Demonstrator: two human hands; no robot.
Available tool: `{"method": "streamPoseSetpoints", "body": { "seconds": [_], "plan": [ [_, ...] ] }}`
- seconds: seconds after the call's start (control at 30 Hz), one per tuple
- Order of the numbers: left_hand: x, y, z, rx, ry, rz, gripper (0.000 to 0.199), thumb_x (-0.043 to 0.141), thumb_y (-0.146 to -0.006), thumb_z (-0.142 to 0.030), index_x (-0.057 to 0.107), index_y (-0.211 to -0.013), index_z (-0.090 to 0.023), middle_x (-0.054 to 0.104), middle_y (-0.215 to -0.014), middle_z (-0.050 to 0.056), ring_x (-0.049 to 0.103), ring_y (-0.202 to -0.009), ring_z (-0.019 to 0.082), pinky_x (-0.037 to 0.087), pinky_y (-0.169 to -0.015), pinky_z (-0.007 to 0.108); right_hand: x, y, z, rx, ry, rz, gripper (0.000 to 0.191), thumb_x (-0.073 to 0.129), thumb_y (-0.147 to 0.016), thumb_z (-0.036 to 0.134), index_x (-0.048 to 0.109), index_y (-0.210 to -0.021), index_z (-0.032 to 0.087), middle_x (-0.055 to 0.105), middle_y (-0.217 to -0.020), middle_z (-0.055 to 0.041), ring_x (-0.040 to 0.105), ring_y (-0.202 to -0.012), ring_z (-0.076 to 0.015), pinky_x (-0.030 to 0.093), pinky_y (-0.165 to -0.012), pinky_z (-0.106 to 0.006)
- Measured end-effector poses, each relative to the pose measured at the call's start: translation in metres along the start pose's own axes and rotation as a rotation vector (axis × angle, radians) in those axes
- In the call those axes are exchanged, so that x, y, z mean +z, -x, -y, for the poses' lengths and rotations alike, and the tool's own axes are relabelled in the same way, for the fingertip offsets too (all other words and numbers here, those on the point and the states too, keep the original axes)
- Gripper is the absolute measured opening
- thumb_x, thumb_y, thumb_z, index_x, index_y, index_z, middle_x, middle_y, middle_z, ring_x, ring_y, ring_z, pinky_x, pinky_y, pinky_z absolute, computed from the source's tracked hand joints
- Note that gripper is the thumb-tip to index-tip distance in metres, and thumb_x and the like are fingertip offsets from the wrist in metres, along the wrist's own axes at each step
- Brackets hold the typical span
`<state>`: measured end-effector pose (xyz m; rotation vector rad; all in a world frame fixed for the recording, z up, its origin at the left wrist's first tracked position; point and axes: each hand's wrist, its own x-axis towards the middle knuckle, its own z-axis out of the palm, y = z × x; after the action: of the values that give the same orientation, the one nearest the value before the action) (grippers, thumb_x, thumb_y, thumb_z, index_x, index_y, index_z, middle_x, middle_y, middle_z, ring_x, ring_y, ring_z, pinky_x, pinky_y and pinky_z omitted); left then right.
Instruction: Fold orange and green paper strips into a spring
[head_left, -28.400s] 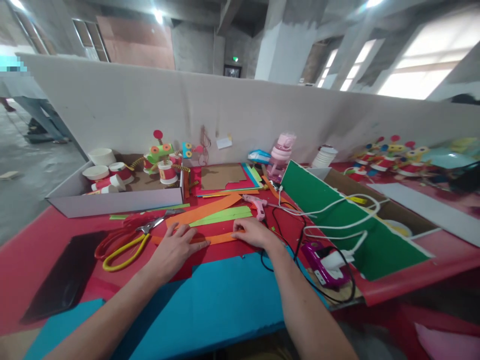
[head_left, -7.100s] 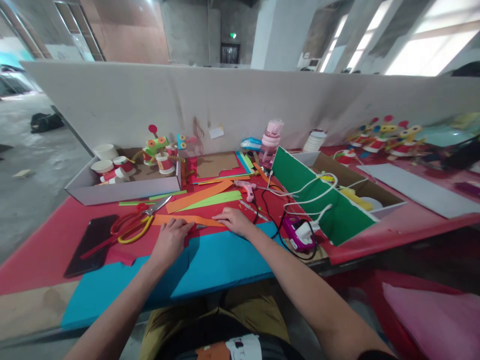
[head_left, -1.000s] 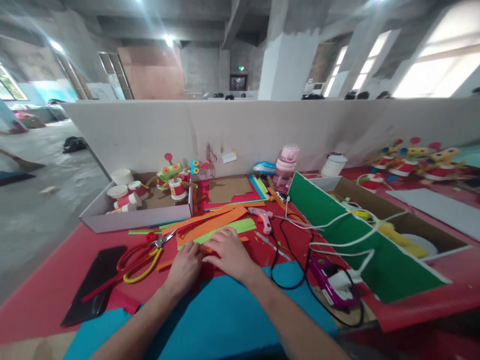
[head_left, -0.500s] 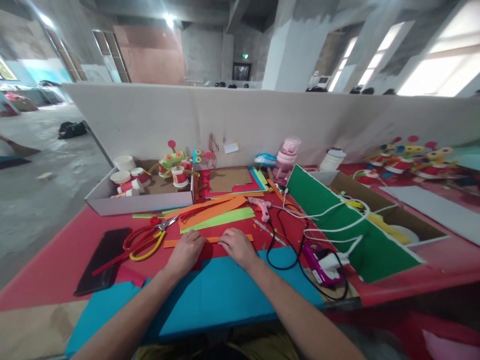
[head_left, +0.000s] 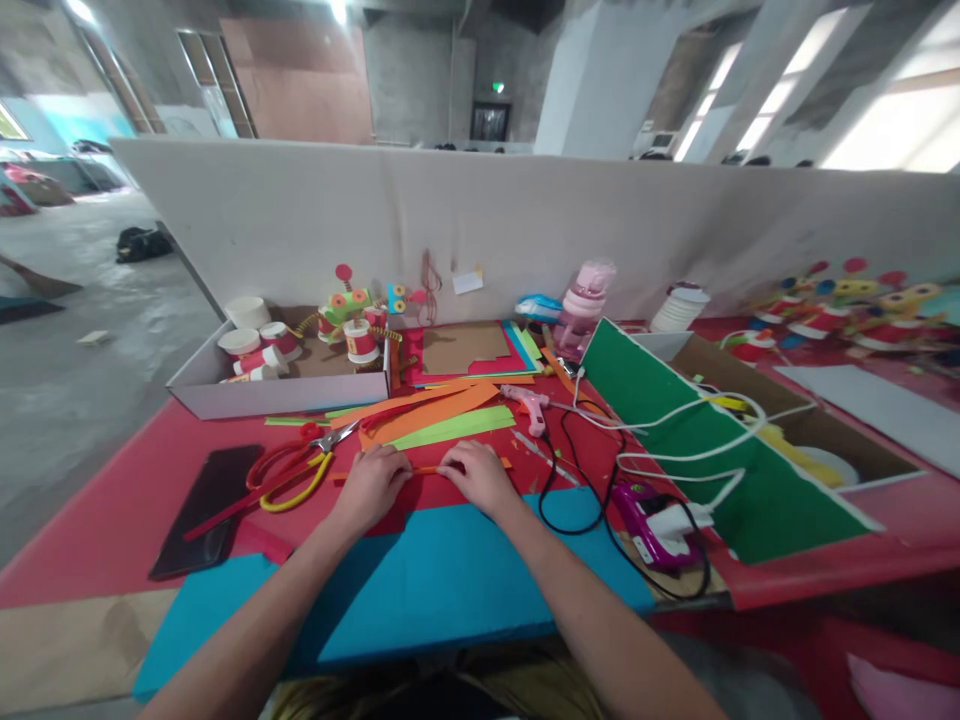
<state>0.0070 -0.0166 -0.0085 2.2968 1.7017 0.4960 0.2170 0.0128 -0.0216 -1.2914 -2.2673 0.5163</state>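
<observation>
A narrow orange paper strip runs between my two hands, just above the red table covering. My left hand pinches it left of its middle, and my right hand pinches it on the other side. The strip's ends show beyond both hands. Behind them lie wider orange strips and light green strips. Scissors with red and yellow handles rest left of my left hand. A pink glue gun lies beyond my right hand, and a blue sheet sits under my forearms.
A black phone lies at the left. Behind it stands a white box with paper cups and a figure. On the right are a purple power strip, looping cables and a green-sided box. A pink bottle stands at the back.
The strip lay flat under my fingers before; now both hands pinch it and its middle looks thinner, raised slightly off the table. The view has tilted down a little.
</observation>
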Motion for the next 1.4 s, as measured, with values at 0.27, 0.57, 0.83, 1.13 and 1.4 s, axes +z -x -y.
{"method": "streamPoseSetpoints", "body": {
  "seconds": [0.27, 0.57, 0.83, 1.13, 1.4],
  "plan": [
    [-0.002, 0.003, -0.004, -0.012, -0.026, -0.008, 0.013, 0.058, -0.088, -0.02, 0.07, -0.085, -0.021, 0.069, -0.094, 0.005, 0.059, -0.094, 0.023, 0.037, -0.076, 0.035, -0.007, -0.006, 0.007, 0.028, 0.059, 0.09, 0.01, 0.07, -0.086, 0.03, 0.07, -0.081, 0.022, 0.068, -0.085, -0.0009, 0.058, -0.084, -0.0166, 0.032, -0.075, -0.029],
    [-0.003, 0.003, -0.008, -0.034, -0.039, 0.028, 0.012, 0.057, -0.088, -0.021, 0.067, -0.081, -0.02, 0.069, -0.09, 0.004, 0.06, -0.092, 0.022, 0.036, -0.077, 0.034, -0.01, -0.003, 0.018, 0.007, 0.14, 0.157, 0.013, 0.063, -0.091, 0.03, 0.067, -0.084, 0.02, 0.069, -0.088, -0.002, 0.059, -0.088, -0.017, 0.032, -0.076, -0.03],
    [-0.008, -0.005, -0.016, -0.109, -0.176, 0.136, 0.013, 0.052, -0.087, -0.02, 0.064, -0.083, -0.019, 0.07, -0.092, 0.007, 0.061, -0.096, 0.025, 0.037, -0.078, 0.035, -0.011, -0.007, 0.02, 0.042, 0.228, 0.199, 0.016, 0.064, -0.091, 0.034, 0.063, -0.084, 0.019, 0.069, -0.089, -0.0023, 0.059, -0.087, -0.0177, 0.029, -0.073, -0.03],
    [-0.01, -0.011, -0.018, -0.127, -0.205, 0.189, 0.016, 0.048, -0.086, -0.021, 0.063, -0.081, -0.018, 0.069, -0.092, 0.008, 0.062, -0.094, 0.025, 0.037, -0.078, 0.036, -0.011, -0.008, 0.023, 0.06, 0.274, 0.218, 0.016, 0.059, -0.093, 0.033, 0.063, -0.086, 0.019, 0.07, -0.093, -0.004, 0.059, -0.089, -0.0194, 0.029, -0.073, -0.031],
    [-0.01, -0.014, -0.018, -0.105, -0.262, 0.228, 0.021, 0.044, -0.088, -0.022, 0.063, -0.08, -0.018, 0.069, -0.092, 0.01, 0.063, -0.092, 0.025, 0.038, -0.077, 0.037, -0.014, -0.012, 0.026, 0.081, 0.305, 0.234, 0.017, 0.056, -0.093, 0.032, 0.063, -0.086, 0.019, 0.071, -0.093, -0.0058, 0.061, -0.089, -0.0209, 0.031, -0.072, -0.032]
  ]
}}
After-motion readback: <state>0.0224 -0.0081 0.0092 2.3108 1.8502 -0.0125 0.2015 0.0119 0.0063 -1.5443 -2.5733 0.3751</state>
